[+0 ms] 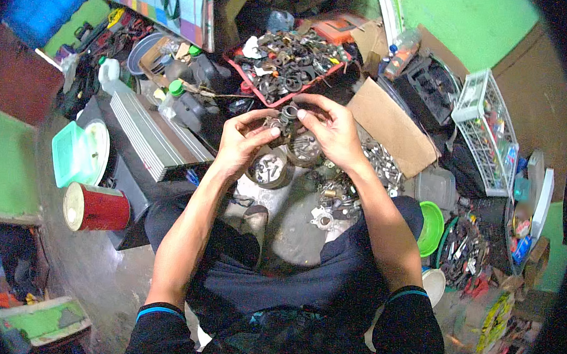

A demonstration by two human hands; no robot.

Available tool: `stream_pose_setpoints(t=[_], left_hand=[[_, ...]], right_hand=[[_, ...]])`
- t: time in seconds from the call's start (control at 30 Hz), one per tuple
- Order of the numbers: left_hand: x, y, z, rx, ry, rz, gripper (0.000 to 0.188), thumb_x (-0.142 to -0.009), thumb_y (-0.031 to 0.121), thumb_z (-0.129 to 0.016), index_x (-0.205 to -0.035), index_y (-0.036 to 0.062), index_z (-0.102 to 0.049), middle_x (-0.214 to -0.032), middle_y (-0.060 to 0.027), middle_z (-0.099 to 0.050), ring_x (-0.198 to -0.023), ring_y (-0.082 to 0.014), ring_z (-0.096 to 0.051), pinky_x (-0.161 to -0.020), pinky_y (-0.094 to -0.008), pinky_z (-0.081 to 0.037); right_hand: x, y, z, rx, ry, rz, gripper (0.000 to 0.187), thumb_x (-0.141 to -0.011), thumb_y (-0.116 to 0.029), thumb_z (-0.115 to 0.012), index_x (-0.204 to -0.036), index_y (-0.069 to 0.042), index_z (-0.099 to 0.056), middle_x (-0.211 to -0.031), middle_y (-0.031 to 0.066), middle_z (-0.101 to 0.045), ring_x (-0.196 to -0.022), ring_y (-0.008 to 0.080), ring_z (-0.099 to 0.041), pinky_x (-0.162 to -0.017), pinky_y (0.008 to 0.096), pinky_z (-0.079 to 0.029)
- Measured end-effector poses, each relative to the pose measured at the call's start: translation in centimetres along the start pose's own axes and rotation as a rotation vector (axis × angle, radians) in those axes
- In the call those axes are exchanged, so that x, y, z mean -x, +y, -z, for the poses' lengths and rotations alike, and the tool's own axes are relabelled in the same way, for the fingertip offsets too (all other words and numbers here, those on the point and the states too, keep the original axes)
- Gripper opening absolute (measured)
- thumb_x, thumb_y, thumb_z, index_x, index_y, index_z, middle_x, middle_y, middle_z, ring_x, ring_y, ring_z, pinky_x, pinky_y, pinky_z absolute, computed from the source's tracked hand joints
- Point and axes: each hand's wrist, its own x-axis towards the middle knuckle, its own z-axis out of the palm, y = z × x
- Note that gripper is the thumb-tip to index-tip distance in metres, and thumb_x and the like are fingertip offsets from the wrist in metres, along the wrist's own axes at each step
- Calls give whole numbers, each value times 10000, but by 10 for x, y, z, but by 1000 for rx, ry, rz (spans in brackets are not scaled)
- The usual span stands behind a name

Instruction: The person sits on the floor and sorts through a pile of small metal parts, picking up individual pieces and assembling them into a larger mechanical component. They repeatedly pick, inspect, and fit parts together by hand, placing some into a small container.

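Both arms reach forward over my lap, and the hands meet around a small dark metal part with a ring-shaped end (289, 113). My left hand (245, 141) pinches its left side between thumb and fingers. The thumb and forefinger of my right hand (332, 133) grip it at the ring end. Its lower portion is too small and dark to make out. Below the hands stand a round tin with small metal pieces (266, 182) and a second round container (304, 164). To their right, loose metal parts (338, 198) lie in a heap on the floor.
Just beyond the hands sits a red tray (271, 100) piled with metal scrap. A cardboard sheet (394, 129) leans at the right, near a white wire rack (478, 116) and a green bowl (431, 228). On the left are dark jugs (192, 111) and a red can (104, 209).
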Motion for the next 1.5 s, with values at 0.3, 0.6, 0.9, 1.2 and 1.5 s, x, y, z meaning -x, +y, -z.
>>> stream_pose_setpoints(t=[0.3,0.6,0.9,1.2,1.5], left_hand=[[3,5,-5,217,32,66,402,-897,145,-608,-1265,3,-530,-1047,-83,-650,-839,-141,-643,-753,-320,-544],[3,6,-10,232,-8,208,227,-923,225,-609,-1074,59,-647,-911,-23,-665,-790,-110,-619,-681,-306,-531],[5,-9,13,155,-136,278,305,-924,248,-536,-1057,-14,-621,-863,-59,-631,-731,-136,-594,-568,-247,-482],[-3,-9,-12,230,18,289,359,-910,248,-525,-1098,-51,-589,-851,-72,-601,-695,-130,-556,-485,-216,-399],[-41,-49,-50,167,-16,416,271,-902,264,-577,-1062,53,-635,-950,-52,-655,-840,-164,-601,-734,-322,-452]], right_hand=[[-3,-12,-8,94,-124,-13,358,-801,33,-669,-1152,10,-605,-1153,69,-574,-1055,156,-584,-900,298,-495],[0,-10,-3,429,-39,343,296,-717,68,-603,-1005,15,-649,-992,164,-657,-946,293,-650,-851,335,-510],[-17,-12,29,509,277,378,326,-733,75,-591,-1043,-4,-659,-987,150,-651,-953,268,-637,-863,359,-508],[-12,-21,64,62,220,84,339,-814,53,-638,-1150,20,-608,-1067,90,-655,-974,180,-635,-876,307,-523],[102,-44,187,147,732,93,352,-742,31,-734,-1080,5,-638,-995,97,-681,-934,157,-645,-804,274,-533]])
